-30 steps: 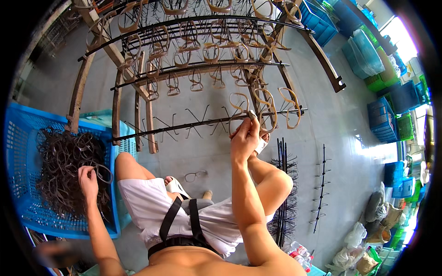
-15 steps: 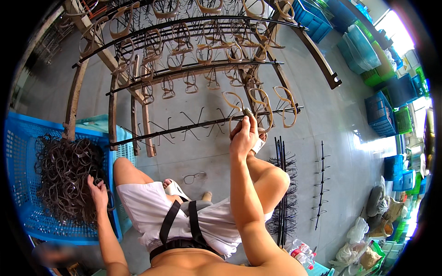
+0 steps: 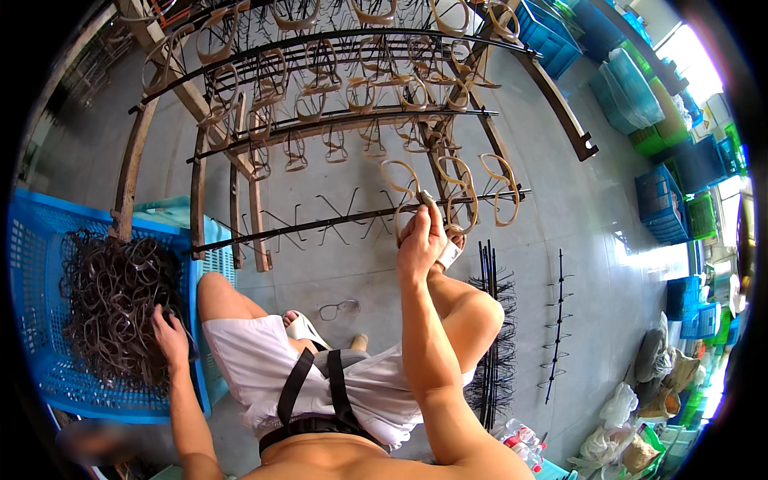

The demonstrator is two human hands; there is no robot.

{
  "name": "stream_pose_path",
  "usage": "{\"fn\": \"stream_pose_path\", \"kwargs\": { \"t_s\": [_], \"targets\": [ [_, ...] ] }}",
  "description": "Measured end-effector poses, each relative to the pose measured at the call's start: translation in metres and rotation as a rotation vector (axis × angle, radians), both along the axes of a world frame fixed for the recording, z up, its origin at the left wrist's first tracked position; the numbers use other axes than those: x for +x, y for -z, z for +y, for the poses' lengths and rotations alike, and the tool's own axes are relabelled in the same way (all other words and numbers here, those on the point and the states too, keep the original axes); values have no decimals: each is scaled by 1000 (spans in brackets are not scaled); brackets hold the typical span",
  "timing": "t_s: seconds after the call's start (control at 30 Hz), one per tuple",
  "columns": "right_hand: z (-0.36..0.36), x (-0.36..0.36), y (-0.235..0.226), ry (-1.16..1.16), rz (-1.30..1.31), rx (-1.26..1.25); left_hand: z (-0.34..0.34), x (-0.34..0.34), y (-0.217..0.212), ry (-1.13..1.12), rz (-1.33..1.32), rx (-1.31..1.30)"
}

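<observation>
My right hand [image 3: 420,244] is raised to the lowest black rod [image 3: 344,220], its fingers pinched at a tan eyeglass frame [image 3: 398,175] by the rod. A small pale piece shows at the fingertips; its kind is unclear. Two more tan eyeglass frames, a nearer one [image 3: 458,192] and one farther right [image 3: 502,188], hang on the rod's right end. Bare wire prongs stick out along the rest of it. On the left, my left hand [image 3: 170,336] lies at the right edge of a pile of dark eyeglass frames [image 3: 120,312], fingers apart, inside a blue basket [image 3: 36,312].
Higher rods on a wooden rack [image 3: 132,172] carry several tan frames. A bundle of black prong rods [image 3: 488,336] and a single rod [image 3: 554,328] lie on the floor at right. One clear frame [image 3: 339,310] lies near my feet. Crates [image 3: 664,200] line the right side.
The rack and hanging frames appear shifted slightly in the view. My right hand stays at the rod with a small tilt of the held frame; my left fingers shift slightly at the pile.
</observation>
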State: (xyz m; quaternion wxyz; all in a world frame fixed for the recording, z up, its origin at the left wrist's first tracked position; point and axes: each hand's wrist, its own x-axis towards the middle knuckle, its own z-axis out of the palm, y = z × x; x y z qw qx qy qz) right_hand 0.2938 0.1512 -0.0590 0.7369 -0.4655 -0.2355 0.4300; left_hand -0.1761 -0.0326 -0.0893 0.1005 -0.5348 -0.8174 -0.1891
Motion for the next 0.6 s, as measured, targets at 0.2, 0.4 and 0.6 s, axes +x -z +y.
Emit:
{"fn": "stream_pose_path", "kwargs": {
  "t_s": [0.2, 0.4, 0.6],
  "targets": [
    [-5, -13, 13, 36, -275, 70, 27, 2, -11, 123, -45, -133],
    [-8, -6, 14, -2, -507, 104, 20, 1, -3, 44, -8, -63],
    [0, 3, 17, 80, -666, 124, 6, 1, 5, -173, -99, -90]
  ]
}}
